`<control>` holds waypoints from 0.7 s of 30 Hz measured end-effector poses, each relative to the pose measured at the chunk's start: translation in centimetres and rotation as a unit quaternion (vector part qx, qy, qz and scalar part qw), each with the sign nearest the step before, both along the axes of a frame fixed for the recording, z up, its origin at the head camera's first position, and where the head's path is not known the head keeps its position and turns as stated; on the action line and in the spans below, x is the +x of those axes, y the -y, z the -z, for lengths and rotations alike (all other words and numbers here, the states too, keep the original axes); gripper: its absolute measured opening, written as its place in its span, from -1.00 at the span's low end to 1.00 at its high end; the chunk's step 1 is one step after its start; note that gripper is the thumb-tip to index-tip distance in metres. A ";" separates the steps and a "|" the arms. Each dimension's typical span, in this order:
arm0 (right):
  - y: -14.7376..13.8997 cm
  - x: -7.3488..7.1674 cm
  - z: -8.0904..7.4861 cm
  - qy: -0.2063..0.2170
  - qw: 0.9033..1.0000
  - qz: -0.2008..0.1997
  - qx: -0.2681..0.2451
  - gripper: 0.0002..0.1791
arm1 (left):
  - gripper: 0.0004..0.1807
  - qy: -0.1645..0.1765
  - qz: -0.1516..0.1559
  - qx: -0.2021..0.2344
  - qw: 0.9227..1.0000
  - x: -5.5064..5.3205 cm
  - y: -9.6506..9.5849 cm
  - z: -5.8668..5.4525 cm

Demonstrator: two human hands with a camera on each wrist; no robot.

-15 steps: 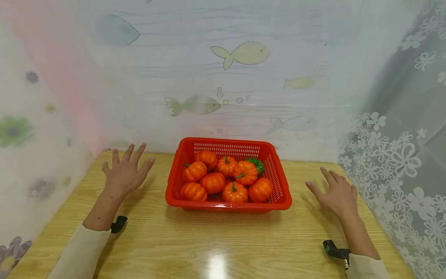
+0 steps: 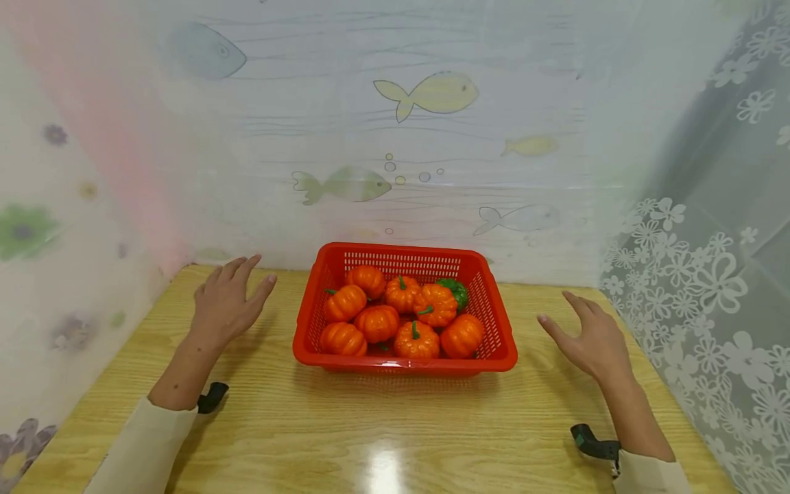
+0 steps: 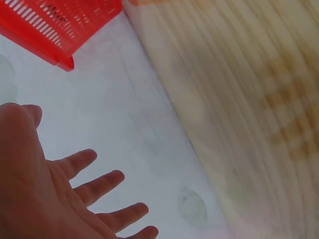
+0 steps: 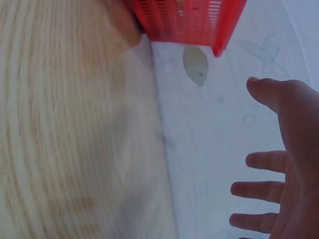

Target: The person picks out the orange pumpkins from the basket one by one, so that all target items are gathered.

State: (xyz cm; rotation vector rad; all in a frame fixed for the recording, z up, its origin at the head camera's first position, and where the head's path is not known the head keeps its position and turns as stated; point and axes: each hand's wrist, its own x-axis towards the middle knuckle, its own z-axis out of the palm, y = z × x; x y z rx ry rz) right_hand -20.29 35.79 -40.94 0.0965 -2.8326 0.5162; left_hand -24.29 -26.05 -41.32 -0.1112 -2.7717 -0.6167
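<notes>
A red plastic basket point(image 2: 404, 363) with slotted walls stands on the wooden table. Several small orange pumpkins point(image 2: 378, 324) with green stems lie in it, and a green pumpkin point(image 2: 453, 293) sits at its back right, partly hidden. To the left of the basket my left hand point(image 2: 225, 302) hovers over the table, fingers extended and holding nothing. My right hand point(image 2: 595, 343) is held off the basket's right side, thumb and fingers spread apart, also with nothing in it. Each wrist view shows a corner of the basket point(image 3: 65, 30) beyond the thumb.
Behind the table point(image 2: 308, 432) hangs a pale sheet point(image 2: 432, 151) printed with fish. A patterned wall point(image 2: 80, 171) borders the left side, and a curtain with white flowers point(image 2: 697, 288) the right. Dark wrist devices point(image 2: 594, 442) sit at both sleeves.
My left hand has turned, its spread fingers drawing closer together. The right hand has shifted slightly left and up. Basket and pumpkins stay put.
</notes>
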 end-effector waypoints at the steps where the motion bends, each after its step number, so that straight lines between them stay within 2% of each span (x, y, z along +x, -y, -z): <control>1: 0.1 0.0 -0.2 0.000 1.000 -0.002 -0.004 -0.07 | -0.20 -0.005 0.003 0.004 1.000 0.0 -0.2 -0.1; 6: 1.1 0.4 -1.0 -0.003 1.000 -0.011 -0.020 -0.10 | -0.23 -0.016 0.025 0.034 0.999 0.0 -0.9 -0.3; 15: 3.2 1.3 -2.4 -0.030 0.997 -0.049 -0.044 -0.17 | -0.21 0.032 0.054 0.101 0.993 0.4 -2.2 -0.8; 21: 4.7 1.6 -3.4 -0.040 0.996 -0.067 -0.048 -0.19 | -0.20 0.049 0.073 0.130 0.988 0.5 -3.1 -1.0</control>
